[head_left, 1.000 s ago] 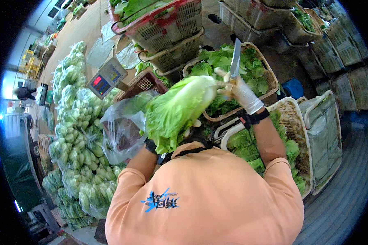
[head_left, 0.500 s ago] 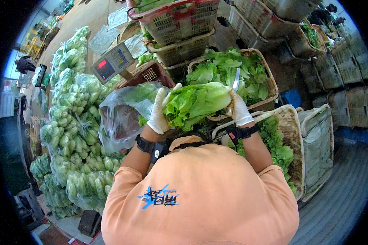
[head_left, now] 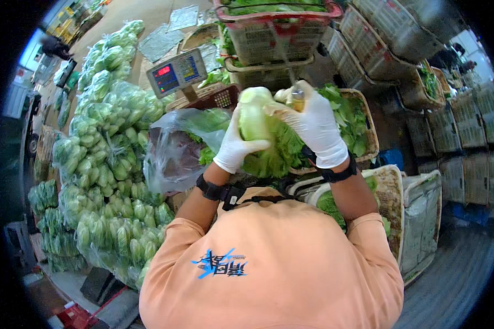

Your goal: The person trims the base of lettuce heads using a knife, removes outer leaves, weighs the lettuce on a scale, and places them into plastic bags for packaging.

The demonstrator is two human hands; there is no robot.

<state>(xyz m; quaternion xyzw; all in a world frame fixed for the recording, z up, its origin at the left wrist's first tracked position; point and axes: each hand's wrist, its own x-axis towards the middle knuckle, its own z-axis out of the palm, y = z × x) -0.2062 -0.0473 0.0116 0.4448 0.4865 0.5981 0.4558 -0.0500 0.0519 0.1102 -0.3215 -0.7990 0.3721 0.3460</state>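
Observation:
My gloved left hand is wrapped round a head of lettuce, which is held upright with its pale base up and its green leaves hanging down. My gloved right hand is closed on a knife, whose yellowish handle shows among the fingers; the blade cannot be made out. Thumb and fingers of that hand reach to the lettuce's side, touching its outer leaves. Left of the lettuce lies an open clear plastic bag with green leaves, over a dark red crate.
A scale with a lit display stands beyond the bag. Bagged greens are piled at left. Leaves fill a crate beyond my right hand; another crate stands by my right arm. Stacked crates rise ahead.
The lettuce has turned from lying sideways between both hands to upright, base up, in my left hand. My right hand has risen and turned, and the knife blade no longer shows.

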